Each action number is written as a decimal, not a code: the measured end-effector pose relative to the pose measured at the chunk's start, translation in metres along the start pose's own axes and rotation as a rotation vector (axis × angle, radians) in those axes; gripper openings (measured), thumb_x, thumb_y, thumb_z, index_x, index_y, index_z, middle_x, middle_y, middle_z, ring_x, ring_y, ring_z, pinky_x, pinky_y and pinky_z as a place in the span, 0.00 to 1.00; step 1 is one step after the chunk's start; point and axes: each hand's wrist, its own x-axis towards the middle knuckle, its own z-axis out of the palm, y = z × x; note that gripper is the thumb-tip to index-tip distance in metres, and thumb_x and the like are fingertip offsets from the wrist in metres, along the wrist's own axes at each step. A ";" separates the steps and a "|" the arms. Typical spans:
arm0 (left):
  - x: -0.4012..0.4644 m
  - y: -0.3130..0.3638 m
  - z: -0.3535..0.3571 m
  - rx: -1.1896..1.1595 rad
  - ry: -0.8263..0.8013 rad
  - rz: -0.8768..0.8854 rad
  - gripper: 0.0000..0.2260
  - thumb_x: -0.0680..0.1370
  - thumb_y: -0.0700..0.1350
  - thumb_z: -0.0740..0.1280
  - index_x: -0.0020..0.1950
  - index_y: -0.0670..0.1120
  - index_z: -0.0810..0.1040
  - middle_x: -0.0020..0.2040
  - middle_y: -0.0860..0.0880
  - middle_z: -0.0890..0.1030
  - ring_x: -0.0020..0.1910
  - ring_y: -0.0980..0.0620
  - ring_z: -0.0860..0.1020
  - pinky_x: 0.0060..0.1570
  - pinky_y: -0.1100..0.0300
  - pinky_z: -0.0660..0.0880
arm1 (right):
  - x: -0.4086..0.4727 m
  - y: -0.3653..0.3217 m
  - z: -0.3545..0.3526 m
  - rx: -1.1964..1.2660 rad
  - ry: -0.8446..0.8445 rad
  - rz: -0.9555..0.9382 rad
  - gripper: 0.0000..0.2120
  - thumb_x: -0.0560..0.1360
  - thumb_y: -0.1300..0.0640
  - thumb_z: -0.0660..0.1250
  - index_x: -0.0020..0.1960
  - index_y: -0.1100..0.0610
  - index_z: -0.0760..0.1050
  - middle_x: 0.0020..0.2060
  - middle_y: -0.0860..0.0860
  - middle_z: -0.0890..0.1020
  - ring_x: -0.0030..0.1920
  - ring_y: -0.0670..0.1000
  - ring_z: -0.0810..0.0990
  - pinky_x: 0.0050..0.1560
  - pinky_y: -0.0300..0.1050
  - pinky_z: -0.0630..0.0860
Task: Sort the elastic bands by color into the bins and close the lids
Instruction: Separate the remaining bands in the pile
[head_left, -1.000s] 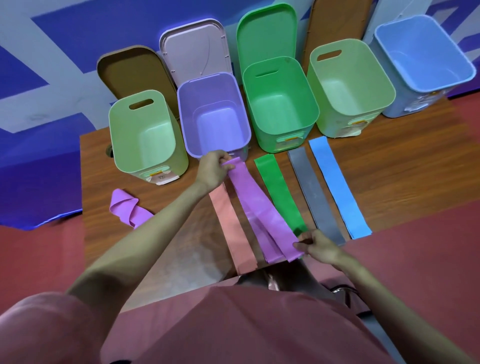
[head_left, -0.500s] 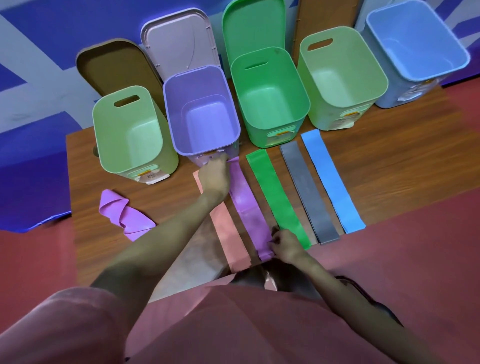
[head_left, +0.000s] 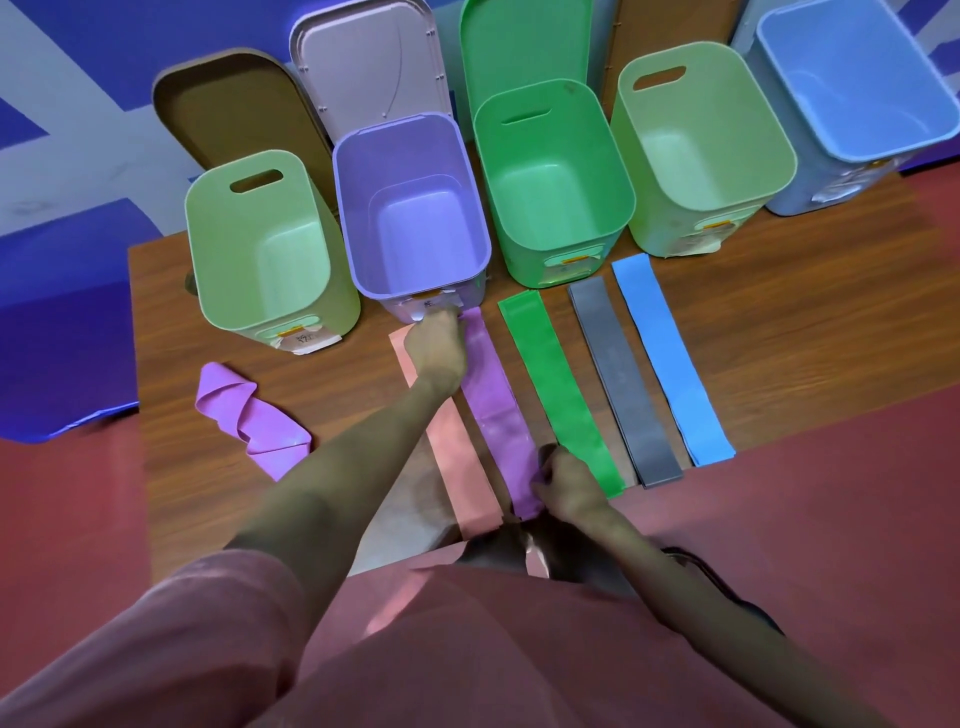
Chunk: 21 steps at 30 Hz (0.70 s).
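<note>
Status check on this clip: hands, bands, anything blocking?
Left hand and right hand pinch opposite ends of the flat purple band. Purple bin open, empty. Nothing blocking.

The table (head_left: 779, 332) has a brown wood-grain top with a low sheen. The purple bin (head_left: 415, 208), the green bin (head_left: 550, 182) and the blue bin (head_left: 857, 88) are smooth moulded plastic with a soft satin finish. The purple band (head_left: 493, 410), green band (head_left: 556, 389), grey band (head_left: 623, 384) and blue band (head_left: 670, 364) look like thin, smooth rubbery sheet, slightly glossy. The sleeve (head_left: 171, 639) is matt pink cloth.
</note>
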 end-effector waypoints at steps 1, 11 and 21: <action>0.000 -0.001 0.001 0.001 -0.002 0.000 0.08 0.77 0.39 0.60 0.49 0.44 0.79 0.46 0.43 0.82 0.46 0.39 0.80 0.37 0.56 0.68 | -0.001 -0.001 0.000 -0.004 0.005 0.003 0.07 0.71 0.64 0.65 0.43 0.57 0.67 0.44 0.60 0.78 0.49 0.60 0.79 0.44 0.46 0.71; -0.032 -0.041 -0.023 -0.175 0.111 0.004 0.10 0.78 0.46 0.62 0.55 0.45 0.78 0.51 0.43 0.79 0.48 0.40 0.78 0.39 0.52 0.70 | -0.012 -0.035 -0.002 -0.439 0.100 -0.073 0.23 0.77 0.50 0.61 0.66 0.61 0.62 0.55 0.55 0.80 0.55 0.58 0.80 0.47 0.47 0.74; -0.109 -0.187 -0.037 -0.244 0.244 -0.238 0.08 0.75 0.41 0.65 0.50 0.39 0.78 0.48 0.40 0.80 0.50 0.38 0.75 0.49 0.49 0.71 | 0.000 -0.098 0.023 -0.573 -0.044 -0.533 0.20 0.75 0.56 0.63 0.64 0.62 0.65 0.59 0.60 0.71 0.61 0.60 0.70 0.61 0.51 0.68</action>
